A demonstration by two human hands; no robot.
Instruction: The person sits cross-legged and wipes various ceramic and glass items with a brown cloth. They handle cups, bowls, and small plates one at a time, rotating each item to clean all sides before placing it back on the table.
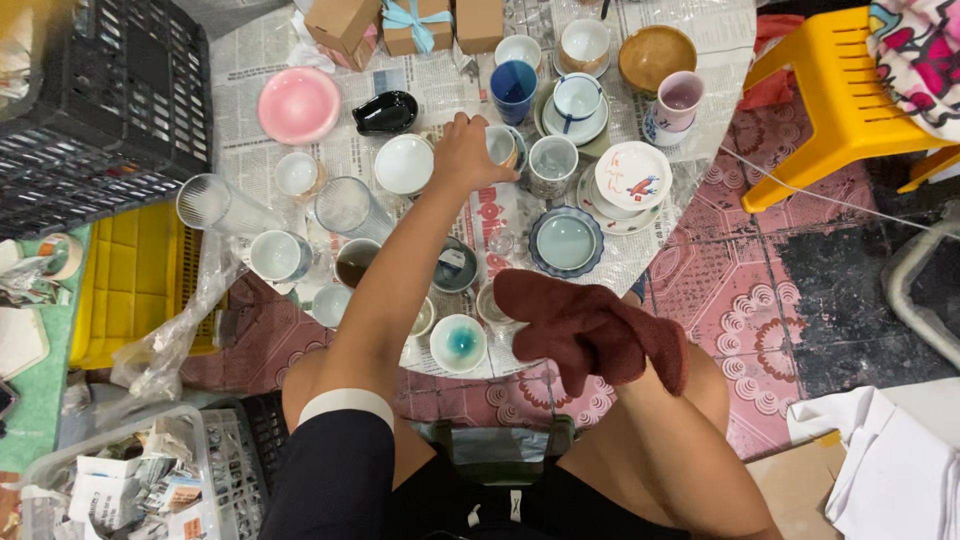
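A: Where is the left hand [462, 152] now?

B: It is in the upper middle of the frame, stretched out over the round table [690, 190]. The fingers close around a small pale cup [502, 146], which stands on the newspaper just right of a white bowl [404, 164].

A: And the right hand [585, 330]?

B: It is in the lower middle of the frame, near the table's front edge. A dark red cloth [600, 335] covers it fully. The cloth is bunched over the hand, so the hand seems to grip it, but I cannot see the fingers.

A: So the two hands are apart?

B: Yes, well apart. The left one is far forward, the right one stays close to the knees.

A: What stands around the cup?

B: Just right of it is a grey patterned mug [552, 166]. Above it is a dark blue cup [513, 90]. Further left, a pink bowl [299, 105] and a black dish [385, 113]. A yellow stool [830, 95] is in the upper right.
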